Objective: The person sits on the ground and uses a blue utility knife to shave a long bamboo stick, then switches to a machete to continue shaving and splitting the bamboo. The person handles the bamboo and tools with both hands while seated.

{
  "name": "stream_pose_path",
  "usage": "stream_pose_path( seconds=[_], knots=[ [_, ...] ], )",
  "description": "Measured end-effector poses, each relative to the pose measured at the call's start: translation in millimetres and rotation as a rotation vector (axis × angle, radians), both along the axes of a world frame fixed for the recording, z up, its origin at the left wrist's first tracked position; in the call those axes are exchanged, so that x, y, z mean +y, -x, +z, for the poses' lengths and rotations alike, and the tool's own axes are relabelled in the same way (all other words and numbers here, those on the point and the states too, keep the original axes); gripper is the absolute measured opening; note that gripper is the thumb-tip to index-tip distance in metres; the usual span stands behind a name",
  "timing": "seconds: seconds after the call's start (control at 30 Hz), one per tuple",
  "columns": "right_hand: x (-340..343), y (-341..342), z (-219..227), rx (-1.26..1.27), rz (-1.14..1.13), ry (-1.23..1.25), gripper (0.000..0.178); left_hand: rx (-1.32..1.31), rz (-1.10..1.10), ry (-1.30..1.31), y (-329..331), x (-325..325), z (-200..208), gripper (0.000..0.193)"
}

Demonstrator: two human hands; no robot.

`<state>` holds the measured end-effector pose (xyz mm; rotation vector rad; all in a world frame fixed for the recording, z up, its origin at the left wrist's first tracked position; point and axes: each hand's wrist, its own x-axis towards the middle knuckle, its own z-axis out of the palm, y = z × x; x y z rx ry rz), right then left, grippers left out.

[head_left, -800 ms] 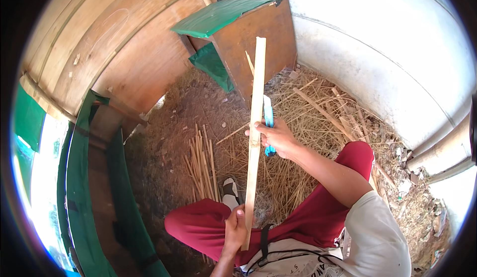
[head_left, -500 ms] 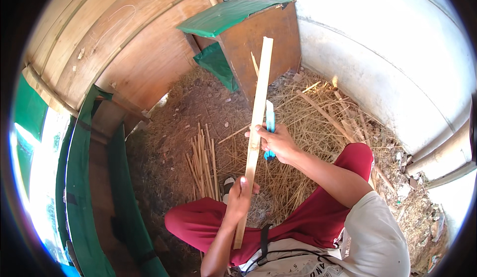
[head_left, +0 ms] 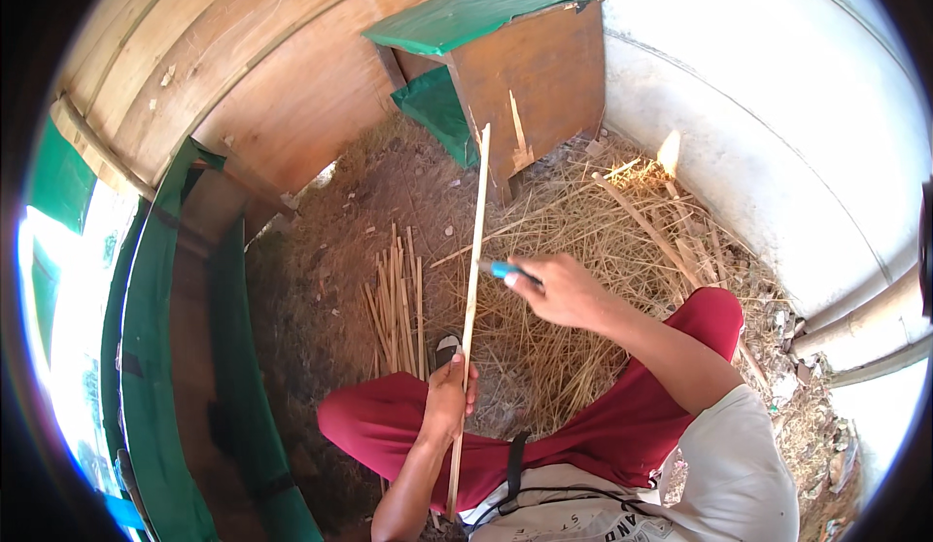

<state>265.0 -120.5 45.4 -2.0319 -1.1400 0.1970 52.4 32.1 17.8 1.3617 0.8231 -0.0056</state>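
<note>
since the earlier head frames, the right hand (head_left: pixel 562 291) has come off the pale wooden strip (head_left: pixel 472 294) it was pinching, and the blue cutter (head_left: pixel 502 270) has swung from upright to lying across toward the strip; the strip now shows a narrower side.

head view, as i read it from my remote station: lettering, dark, is printed on the light shirt (head_left: pixel 736 474) near the lower edge; folds and a black cord break it up, and the frame cuts part of it off. a faint looped line is drawn on the plywood wall (head_left: pixel 311 85).

i find the right hand closed around the cutter, its grey front end at the strip's side; i cannot tell whether it cuts in. the left hand (head_left: pixel 446 396) grips the strip's lower part, which stands steeply between the red-trousered knees (head_left: pixel 714 314). some left fingers are hidden behind it. a shoe (head_left: pixel 448 346) is partly covered by that hand. the wooden box's (head_left: pixel 549 85) interior is hard to make out.
</note>
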Motion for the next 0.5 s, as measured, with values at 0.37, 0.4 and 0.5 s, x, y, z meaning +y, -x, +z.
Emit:
stream_pose_path(
  seconds=[0.37,0.4,0.5],
  knots=[
    [6,17,-41,-0.224,0.067,0.008,0.04,-0.025,0.008,0.176,10,-3,-27,0.04],
    [7,17,-41,-0.252,0.055,0.01,0.041,-0.037,0.021,0.218,11,-3,-29,0.04],
    [9,14,-48,-0.293,0.038,0.02,0.044,0.0,-0.018,0.144,12,-4,-25,0.04]
  ],
)
